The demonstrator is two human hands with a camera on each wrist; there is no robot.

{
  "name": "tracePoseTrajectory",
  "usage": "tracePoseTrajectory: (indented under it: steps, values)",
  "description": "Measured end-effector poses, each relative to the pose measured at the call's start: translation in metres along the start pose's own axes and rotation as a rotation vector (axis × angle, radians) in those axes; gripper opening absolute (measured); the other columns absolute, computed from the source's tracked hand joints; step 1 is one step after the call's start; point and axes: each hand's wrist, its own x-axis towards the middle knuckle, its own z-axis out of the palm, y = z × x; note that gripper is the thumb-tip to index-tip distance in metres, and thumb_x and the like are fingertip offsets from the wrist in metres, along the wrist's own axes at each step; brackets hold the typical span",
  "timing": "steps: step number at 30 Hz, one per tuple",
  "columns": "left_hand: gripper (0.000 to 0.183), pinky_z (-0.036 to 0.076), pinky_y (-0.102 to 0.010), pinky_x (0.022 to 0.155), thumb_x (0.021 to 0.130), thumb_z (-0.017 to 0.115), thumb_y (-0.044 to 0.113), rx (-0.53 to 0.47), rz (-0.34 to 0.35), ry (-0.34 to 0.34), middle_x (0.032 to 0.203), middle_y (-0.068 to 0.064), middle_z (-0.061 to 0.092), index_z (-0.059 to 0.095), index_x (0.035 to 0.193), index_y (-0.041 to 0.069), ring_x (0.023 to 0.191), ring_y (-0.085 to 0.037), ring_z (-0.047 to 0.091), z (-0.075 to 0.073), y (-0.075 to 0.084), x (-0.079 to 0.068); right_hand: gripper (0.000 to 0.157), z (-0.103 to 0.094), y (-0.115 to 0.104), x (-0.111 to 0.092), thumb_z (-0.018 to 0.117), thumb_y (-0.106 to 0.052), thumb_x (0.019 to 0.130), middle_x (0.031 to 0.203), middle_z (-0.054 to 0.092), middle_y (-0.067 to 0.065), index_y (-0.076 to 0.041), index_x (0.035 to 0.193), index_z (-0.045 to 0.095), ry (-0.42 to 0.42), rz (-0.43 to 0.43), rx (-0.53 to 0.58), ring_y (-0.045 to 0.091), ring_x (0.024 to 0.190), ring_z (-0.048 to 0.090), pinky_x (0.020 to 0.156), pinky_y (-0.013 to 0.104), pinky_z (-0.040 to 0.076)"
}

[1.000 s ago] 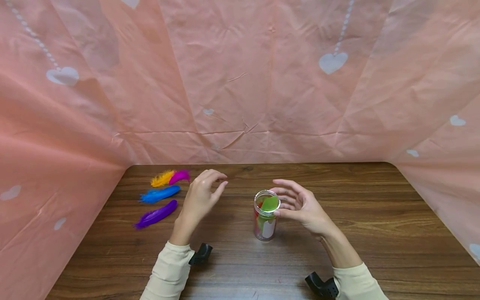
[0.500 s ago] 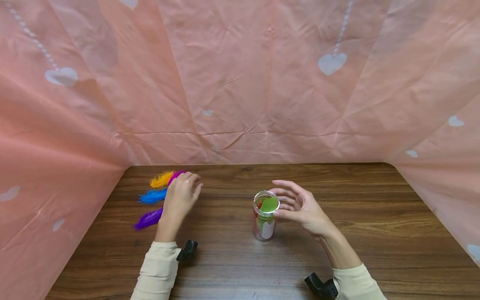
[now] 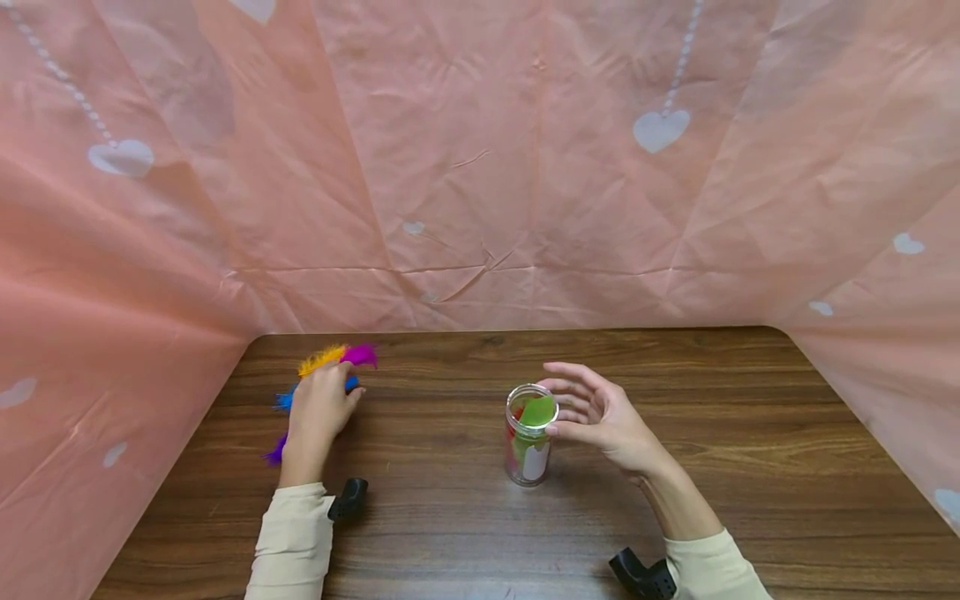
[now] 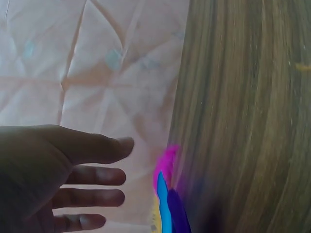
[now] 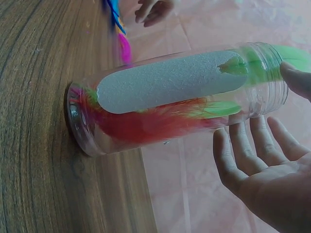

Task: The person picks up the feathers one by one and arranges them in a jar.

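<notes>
My left hand (image 3: 318, 412) hovers over the feathers at the table's left, fingers relaxed and holding nothing. It partly covers a blue feather (image 4: 164, 208) and a purple feather (image 4: 179, 213). Just beyond its fingers lie an orange feather (image 3: 321, 359) and a magenta feather (image 3: 362, 356). A clear jar (image 5: 87, 138) without a lid stands upright near the table's middle, a pale label (image 5: 165, 82) on its side. Inside are a red feather (image 5: 150, 124) and a green feather (image 3: 538, 411) that sticks up at the mouth. My right hand (image 3: 615, 421) holds the jar near its rim, between thumb and fingers.
The brown wooden table (image 3: 450, 517) meets a pink cloth backdrop (image 3: 480, 208) with white hearts at its back and sides. A black wrist camera mount (image 3: 348, 500) sits by the left sleeve, and another mount (image 3: 642, 573) by the right.
My left hand has moved left and down from beside the feathers to over the blue and purple ones. The right hand and the jar have stayed in place.
</notes>
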Motion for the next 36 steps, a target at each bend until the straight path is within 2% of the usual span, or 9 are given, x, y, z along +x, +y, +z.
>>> tracePoseTrajectory:
  steps: [8, 14, 20, 26, 30, 36]
  values:
    - [0.035, 0.054, -0.062, 0.084, 0.089, 0.083, 0.017, -0.007, -0.049, -0.12, 0.108, -0.028, 0.072, 0.072, 0.113, -0.005, 0.097, -0.049, 0.068, -0.001, -0.012, -0.004, 0.063, 0.0, 0.002, -0.002, 0.076, 0.009, 0.088, 0.129, 0.065, 0.005, -0.01, 0.144, 0.054, 0.002, 0.004, -0.002, 0.015, 0.115, 0.067, 0.097, 0.03, 0.056]
    - [0.038, 0.054, -0.062, 0.085, 0.088, 0.084, 0.018, -0.016, -0.075, -0.159, 0.112, -0.03, 0.07, 0.072, 0.114, -0.005, 0.101, -0.05, 0.068, 0.0, -0.021, -0.009, 0.062, 0.0, 0.002, -0.003, 0.075, 0.009, 0.088, 0.129, 0.065, 0.005, -0.01, 0.144, 0.054, -0.002, 0.004, 0.002, 0.015, 0.116, 0.067, 0.098, 0.031, 0.056]
    - [0.043, 0.053, -0.063, 0.086, 0.085, 0.087, 0.025, -0.017, -0.079, -0.177, 0.113, -0.031, 0.07, 0.072, 0.113, -0.005, 0.102, -0.051, 0.067, 0.001, -0.025, -0.01, 0.062, 0.0, 0.002, -0.003, 0.075, 0.009, 0.089, 0.13, 0.065, 0.006, -0.009, 0.144, 0.053, -0.001, 0.007, -0.001, 0.016, 0.117, 0.067, 0.098, 0.031, 0.056]
    - [0.044, 0.053, -0.062, 0.086, 0.086, 0.086, 0.033, -0.007, -0.099, -0.256, 0.109, -0.025, 0.071, 0.073, 0.111, -0.001, 0.094, -0.043, 0.068, 0.002, -0.028, -0.009, 0.062, 0.0, 0.002, -0.002, 0.075, 0.008, 0.088, 0.131, 0.064, 0.008, -0.009, 0.144, 0.054, -0.002, 0.005, 0.0, 0.016, 0.117, 0.067, 0.099, 0.032, 0.055]
    - [0.042, 0.054, -0.059, 0.082, 0.086, 0.086, 0.033, -0.017, -0.107, -0.292, 0.103, -0.02, 0.071, 0.072, 0.108, 0.0, 0.087, -0.036, 0.065, 0.002, -0.029, -0.008, 0.062, 0.0, 0.002, -0.002, 0.076, 0.008, 0.088, 0.131, 0.064, 0.008, -0.008, 0.144, 0.054, 0.005, 0.009, -0.01, 0.015, 0.117, 0.066, 0.099, 0.031, 0.055]
    - [0.039, 0.054, -0.059, 0.083, 0.085, 0.088, 0.03, -0.035, -0.101, -0.295, 0.103, -0.02, 0.072, 0.072, 0.106, 0.0, 0.089, -0.037, 0.067, 0.004, -0.03, -0.008, 0.062, 0.0, 0.0, -0.001, 0.076, 0.007, 0.088, 0.13, 0.065, 0.007, -0.008, 0.143, 0.054, 0.012, 0.011, -0.021, 0.015, 0.116, 0.067, 0.097, 0.029, 0.056]
